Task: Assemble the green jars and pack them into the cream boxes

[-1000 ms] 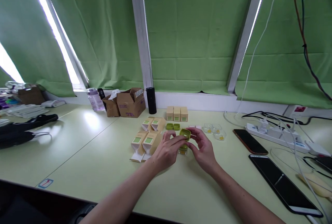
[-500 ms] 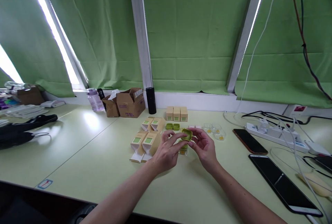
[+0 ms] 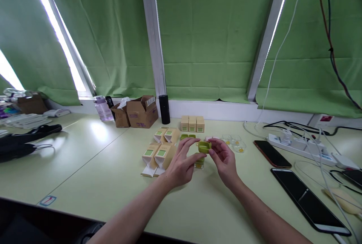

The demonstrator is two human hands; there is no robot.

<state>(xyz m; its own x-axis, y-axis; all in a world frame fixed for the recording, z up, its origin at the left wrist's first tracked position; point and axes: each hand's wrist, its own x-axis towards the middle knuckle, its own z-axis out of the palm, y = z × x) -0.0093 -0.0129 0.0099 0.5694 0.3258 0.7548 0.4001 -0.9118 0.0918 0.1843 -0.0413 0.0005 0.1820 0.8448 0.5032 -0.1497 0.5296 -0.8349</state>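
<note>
A small hollow green square cap [image 3: 204, 147] is held up over the table between both my hands. My right hand [image 3: 224, 161] pinches its right side with thumb and fingers. From the left, my left hand [image 3: 182, 163] has its fingertips at the cap's upper left edge and its thumb under it. Below them stands a clear square jar [image 3: 199, 164] with green at its top, partly covered by my left fingers. Just behind my left hand, green square pieces [image 3: 188, 136] lie on the table, partly hidden.
Several opened cartons [image 3: 162, 153] stand left of my hands, with three small boxes [image 3: 192, 124] at the back. Clear round cups [image 3: 234, 141] lie to the right. Further right are two phones [image 3: 308, 198], a power strip [image 3: 301, 146] and loose cables. Cardboard boxes [image 3: 143, 112] stand back left.
The cap has tilted, so its outer side now faces me more than its hollow. My left fingers have straightened and shifted from inside the cap to its edge.
</note>
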